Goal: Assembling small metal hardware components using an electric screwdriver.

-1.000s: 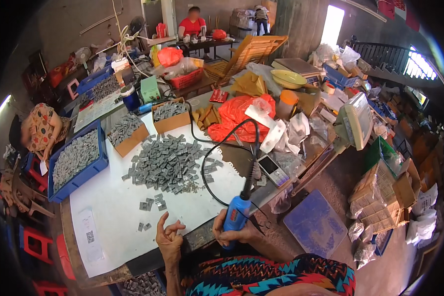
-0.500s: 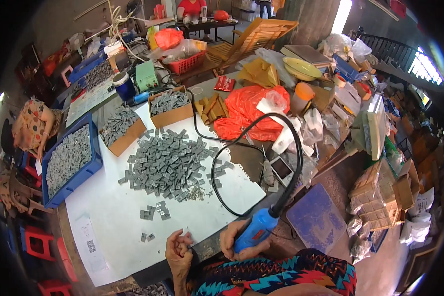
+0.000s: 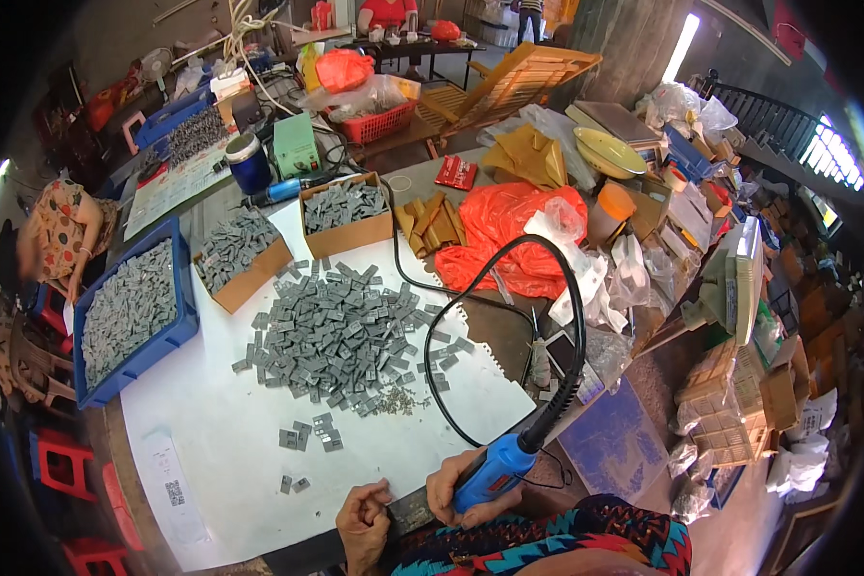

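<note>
My right hand (image 3: 445, 492) is wrapped round a blue electric screwdriver (image 3: 492, 476), whose thick black cord (image 3: 578, 360) arches up and back over the table. The screwdriver's working end is hidden below the hand. At the table's near edge my left hand (image 3: 363, 521) has its fingers curled in, and whatever they may hold is too small to make out. Beyond the hands a large heap of small grey plastic parts (image 3: 331, 331) lies on a white sheet (image 3: 230, 480). Tiny screws (image 3: 396, 400) are scattered at its near side. Several grey pieces (image 3: 309, 432) lie apart, nearer to me.
A blue crate (image 3: 187, 331) and two cardboard boxes (image 3: 355, 228) hold more grey parts. A red plastic bag (image 3: 509, 235), wrappings and a phone-like device (image 3: 559, 348) crowd the right. One person (image 3: 67, 226) sits at the left, another (image 3: 386, 14) at a far table.
The view has shifted slightly, so the table's things sit a little differently in it. My right hand still grips the screwdriver; my left hand's fingers remain curled, its wrist turned a little.
</note>
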Demonstrator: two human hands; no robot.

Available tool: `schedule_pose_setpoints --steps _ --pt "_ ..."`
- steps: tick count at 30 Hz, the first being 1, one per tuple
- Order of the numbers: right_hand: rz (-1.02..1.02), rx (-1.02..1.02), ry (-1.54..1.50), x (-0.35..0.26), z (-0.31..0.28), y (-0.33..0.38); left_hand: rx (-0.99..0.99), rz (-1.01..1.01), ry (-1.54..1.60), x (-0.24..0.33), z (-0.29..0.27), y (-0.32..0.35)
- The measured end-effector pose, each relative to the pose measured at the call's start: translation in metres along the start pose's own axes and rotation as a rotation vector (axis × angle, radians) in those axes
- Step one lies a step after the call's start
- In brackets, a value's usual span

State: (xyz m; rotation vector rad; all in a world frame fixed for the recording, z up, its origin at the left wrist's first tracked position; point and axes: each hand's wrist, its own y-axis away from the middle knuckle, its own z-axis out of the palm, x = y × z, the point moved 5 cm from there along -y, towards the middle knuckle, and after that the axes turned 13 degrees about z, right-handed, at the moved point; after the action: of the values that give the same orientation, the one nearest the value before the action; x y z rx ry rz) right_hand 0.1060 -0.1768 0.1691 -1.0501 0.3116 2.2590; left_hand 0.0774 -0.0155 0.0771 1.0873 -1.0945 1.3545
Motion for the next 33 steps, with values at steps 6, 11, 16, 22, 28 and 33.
schedule_pose_setpoints --steps 6,11,16,22,28,33 --pt "-0.006 0.017 0.015 0.005 -0.014 -0.001 -0.061 -0.004 -0.016 -0.012 -0.003 0.001" --pt "0.012 -0.024 0.014 0.0 -0.009 -0.005 0.056 0.028 0.115 0.001 0.0 0.003" --pt "0.051 0.017 -0.057 0.014 -0.012 -0.001 0.089 0.059 0.178 0.002 0.0 0.004" --pt "0.029 0.019 -0.036 0.02 -0.005 -0.001 0.051 0.136 0.186 0.002 -0.006 0.007" --pt "-0.129 0.091 0.016 0.014 0.006 0.011 0.087 0.3 0.04 -0.005 -0.012 0.001" --pt "-0.247 0.082 0.0 0.019 0.005 0.03 0.066 0.393 0.027 0.003 -0.006 0.009"
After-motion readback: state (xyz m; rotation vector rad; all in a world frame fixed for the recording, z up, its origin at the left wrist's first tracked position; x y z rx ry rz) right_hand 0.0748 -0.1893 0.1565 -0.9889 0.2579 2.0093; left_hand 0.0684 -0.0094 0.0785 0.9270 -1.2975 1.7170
